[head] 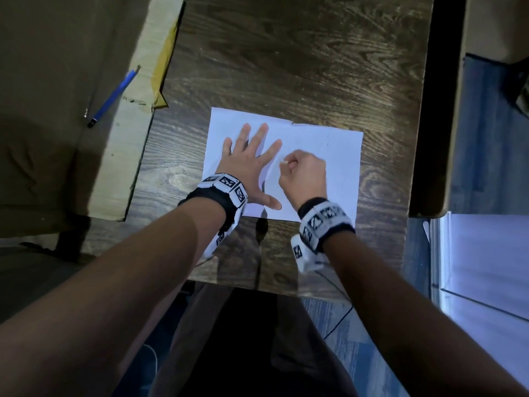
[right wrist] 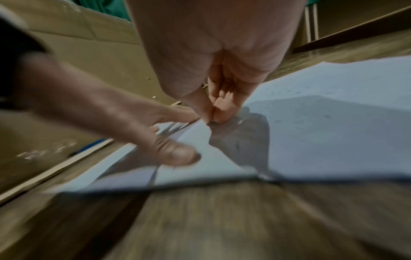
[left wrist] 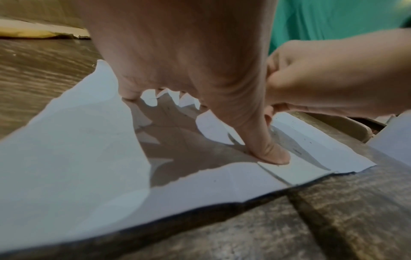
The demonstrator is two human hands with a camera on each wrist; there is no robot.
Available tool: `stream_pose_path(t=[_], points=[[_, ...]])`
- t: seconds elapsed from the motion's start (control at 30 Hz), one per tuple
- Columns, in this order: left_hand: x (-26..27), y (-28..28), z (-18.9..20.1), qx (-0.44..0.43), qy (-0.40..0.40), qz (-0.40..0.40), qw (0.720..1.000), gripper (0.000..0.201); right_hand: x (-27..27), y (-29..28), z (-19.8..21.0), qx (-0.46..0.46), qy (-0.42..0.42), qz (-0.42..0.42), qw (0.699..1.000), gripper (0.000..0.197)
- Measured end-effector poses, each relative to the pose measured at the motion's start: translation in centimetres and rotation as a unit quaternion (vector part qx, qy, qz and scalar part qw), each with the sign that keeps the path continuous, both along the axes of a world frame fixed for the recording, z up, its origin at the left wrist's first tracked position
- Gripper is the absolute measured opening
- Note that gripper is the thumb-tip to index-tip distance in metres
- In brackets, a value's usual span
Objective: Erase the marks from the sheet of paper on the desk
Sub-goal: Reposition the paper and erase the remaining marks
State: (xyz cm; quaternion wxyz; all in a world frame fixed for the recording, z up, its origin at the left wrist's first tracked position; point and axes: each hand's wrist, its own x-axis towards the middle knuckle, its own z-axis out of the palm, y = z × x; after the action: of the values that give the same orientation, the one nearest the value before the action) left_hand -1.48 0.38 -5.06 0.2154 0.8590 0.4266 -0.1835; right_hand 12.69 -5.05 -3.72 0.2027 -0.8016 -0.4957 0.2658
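The desk is showing dark wood with a strong grain and a dull sheen where light is catching it. On the desk, the sheet is looking like thin matt white paper, creased and slightly lifting at its far edge. Left of the desk, the box is showing matt brown cardboard with a rough torn flap, and the pen lying on it is looking like glossy blue plastic.
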Motion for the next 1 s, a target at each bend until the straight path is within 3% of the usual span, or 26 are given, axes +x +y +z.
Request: stream_pose_path(t=[0.13,0.3,0.47,0.67,0.83,1.0], points=[[0.0,0.1,-0.2,0.013,0.005,0.001,1.000,0.137,-0.6,-3.7,0.6,-0.035,0.018,0.050,0.998,0.011],[-0.1,0.2,-0.1,-0.004,-0.004,0.002,1.000,0.140,0.2,1.8,0.0,-0.002,-0.002,0.015,1.000,0.008],[0.0,0.1,-0.1,0.006,0.004,0.001,1.000,0.137,-0.8,-3.3,0.1,-0.037,0.019,0.053,0.998,0.010],[0.0,0.2,0.2,-0.013,0.003,0.006,1.000,0.142,-0.5,2.1,0.2,-0.010,-0.006,0.054,0.998,0.012],[0.0,0.0,0.5,0.010,0.002,0.008,1.000,0.131,-1.8,-2.6,0.6,-0.055,0.013,0.098,0.994,0.010],[-0.1,0.2,0.3,-0.005,-0.008,0.009,1.000,0.140,-1.5,1.0,0.4,-0.024,-0.001,0.078,0.997,0.014]])
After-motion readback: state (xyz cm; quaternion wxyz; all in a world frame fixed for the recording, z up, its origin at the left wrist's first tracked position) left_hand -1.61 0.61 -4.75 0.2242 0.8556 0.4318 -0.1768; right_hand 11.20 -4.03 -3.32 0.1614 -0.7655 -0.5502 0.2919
